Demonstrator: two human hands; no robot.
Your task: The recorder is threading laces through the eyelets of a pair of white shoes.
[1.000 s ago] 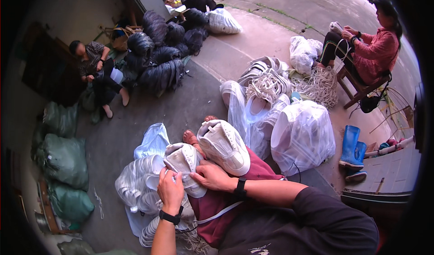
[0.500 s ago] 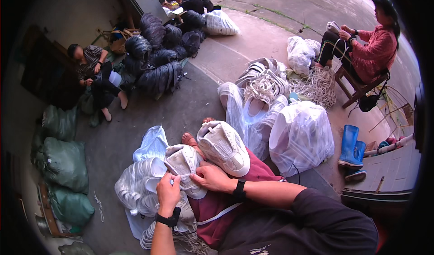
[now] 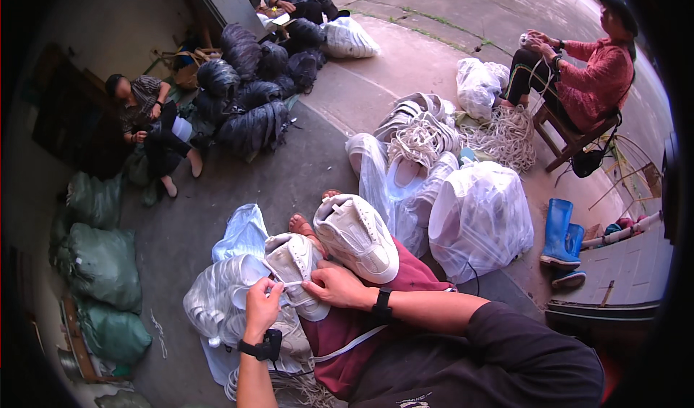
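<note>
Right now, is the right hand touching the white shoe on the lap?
Touching. The head view shows the right hand pressed on the smaller white shoe, its fingers overlapping the upper, while the left hand pinches a lace.

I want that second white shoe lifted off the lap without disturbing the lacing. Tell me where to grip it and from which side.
Grip the free white shoe across its narrow heel end, nearest the feet, probably coming from the person's right. It lies tilted on the maroon lap, that side open; the left hand and right hand crowd the laced shoe beside it.
</note>
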